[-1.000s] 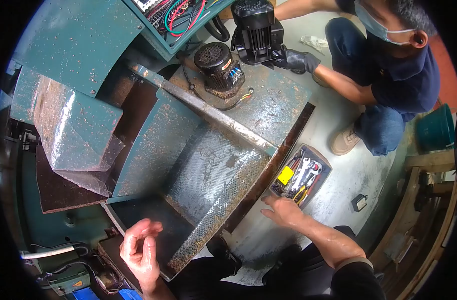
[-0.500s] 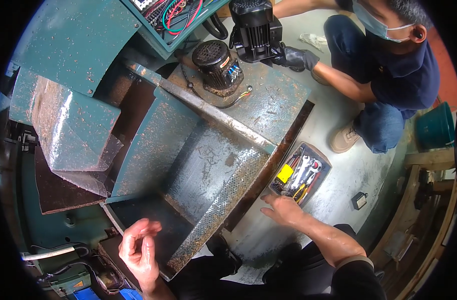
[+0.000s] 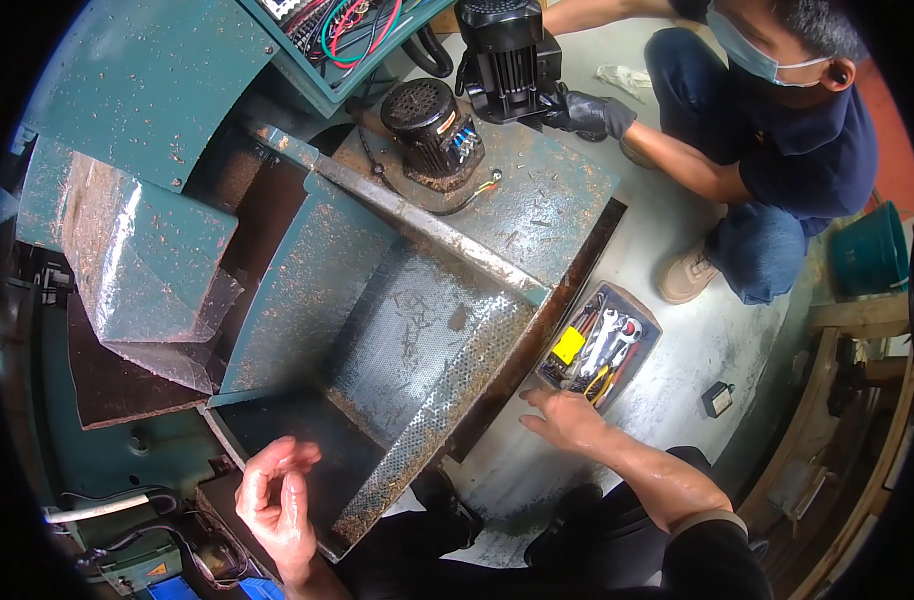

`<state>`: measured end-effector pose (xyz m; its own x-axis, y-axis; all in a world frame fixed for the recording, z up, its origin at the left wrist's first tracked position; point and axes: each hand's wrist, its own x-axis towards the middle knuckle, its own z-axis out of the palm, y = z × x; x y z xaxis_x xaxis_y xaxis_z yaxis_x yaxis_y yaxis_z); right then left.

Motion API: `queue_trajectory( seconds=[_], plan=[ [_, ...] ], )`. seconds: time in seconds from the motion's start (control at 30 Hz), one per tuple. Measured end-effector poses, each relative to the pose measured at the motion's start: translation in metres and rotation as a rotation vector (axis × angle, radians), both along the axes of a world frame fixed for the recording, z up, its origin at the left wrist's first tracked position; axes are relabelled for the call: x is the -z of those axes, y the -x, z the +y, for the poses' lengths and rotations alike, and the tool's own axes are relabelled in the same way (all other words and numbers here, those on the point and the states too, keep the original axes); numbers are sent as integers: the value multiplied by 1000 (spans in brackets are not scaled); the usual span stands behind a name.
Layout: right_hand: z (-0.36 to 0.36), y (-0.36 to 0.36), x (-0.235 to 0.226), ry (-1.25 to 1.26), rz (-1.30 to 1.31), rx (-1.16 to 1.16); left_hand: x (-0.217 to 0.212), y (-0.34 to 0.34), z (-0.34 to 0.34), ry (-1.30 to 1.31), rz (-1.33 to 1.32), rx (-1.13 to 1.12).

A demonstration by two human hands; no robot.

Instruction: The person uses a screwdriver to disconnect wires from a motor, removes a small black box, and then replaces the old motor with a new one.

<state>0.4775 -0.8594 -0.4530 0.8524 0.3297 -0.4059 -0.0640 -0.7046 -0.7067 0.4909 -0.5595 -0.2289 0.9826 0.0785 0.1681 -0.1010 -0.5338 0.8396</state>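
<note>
My left hand [image 3: 280, 505] is raised over the near left edge of the machine's metal trough, palm partly up. Its fingers are loosely bent, the thumb stands apart, and nothing is held. My right hand [image 3: 567, 422] hovers by the near end of a tool tray [image 3: 639, 372], fingers stretched and nothing in them. In that tray lie wrenches [image 3: 607, 335], a yellow block [image 3: 569, 346] and yellow-handled pliers [image 3: 599, 384]. Between my hands slopes a perforated metal sheet [image 3: 417, 330], dusted with chips.
A co-worker [image 3: 792, 150] crouches at the right, a black-gloved hand [image 3: 592, 114] at a black motor [image 3: 507, 62]. Another motor [image 3: 425, 130], with exposed wires, stands on the green housing. An open wiring box [image 3: 349, 35], a small black box [image 3: 718, 400] and a green bucket [image 3: 870, 250] surround the machine.
</note>
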Motion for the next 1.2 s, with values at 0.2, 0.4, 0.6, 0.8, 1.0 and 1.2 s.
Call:
queue_trajectory(
  seconds=[0.2,0.4,0.6,0.8,1.0,1.2],
  plan=[
    [0,0,-3,-26,-3,7,0,0,0,-8,-10,8],
    [0,0,-5,-15,11,-1,1,0,1,-1,-13,9],
    [0,1,-6,-15,8,8,1,0,2,-19,-4,6],
    [0,4,0,-2,-6,-1,0,1,2,-18,-5,8],
    [-1,7,1,-17,-49,11,1,1,-1,-14,-8,3],
    [-1,7,2,-1,-1,7,0,0,-1,-11,-9,-10]
  ],
)
